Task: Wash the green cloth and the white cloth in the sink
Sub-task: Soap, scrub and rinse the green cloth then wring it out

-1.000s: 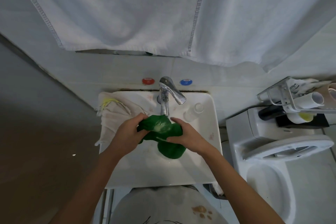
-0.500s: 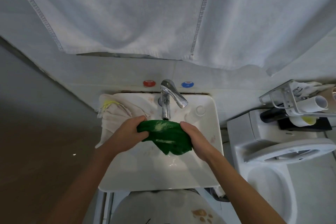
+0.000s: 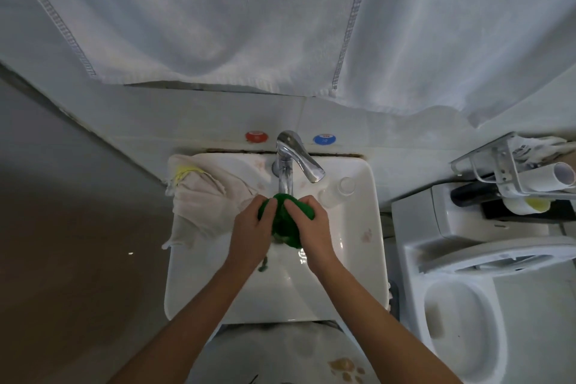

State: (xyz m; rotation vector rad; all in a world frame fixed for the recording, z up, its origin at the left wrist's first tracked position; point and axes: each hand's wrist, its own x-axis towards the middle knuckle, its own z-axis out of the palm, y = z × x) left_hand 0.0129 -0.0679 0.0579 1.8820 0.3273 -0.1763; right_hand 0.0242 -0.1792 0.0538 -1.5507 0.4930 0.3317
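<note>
The green cloth (image 3: 285, 221) is now bunched into a tight wad directly beneath the faucet (image 3: 288, 162), where half a second ago it was stretched wide between the two hands and draped over the basin. The hands have been brought close together: the left hand (image 3: 251, 235) is wrapped round the wad's left side, the right hand (image 3: 311, 227) round its right, and the fingers (image 3: 271, 207) of both are curled over the top of the fabric and clamped on it, knuckles almost meeting. A dark green tail of cloth is seen hanging below the left wrist, over the bowl of the sink (image 3: 371, 243).

That gathering reads as a squeeze or a scrub of cloth against cloth, so the green cloth is judged to be in mid-wash, not yet finished. Whether water is running cannot be told; no stream is made out at the spout, though wet glints are seen on the basin floor.

The white cloth (image 3: 204, 199) is found draped over the back left corner of the sink, part of it hanging over the outer edge, with a yellow patch near its top. It is touched by neither hand, and it lies as it did a second ago. By that showing, half the task is left to be done. A small clear bottle (image 3: 338, 192) stands on the rim just beside the right hand, close enough to be knocked.
</note>
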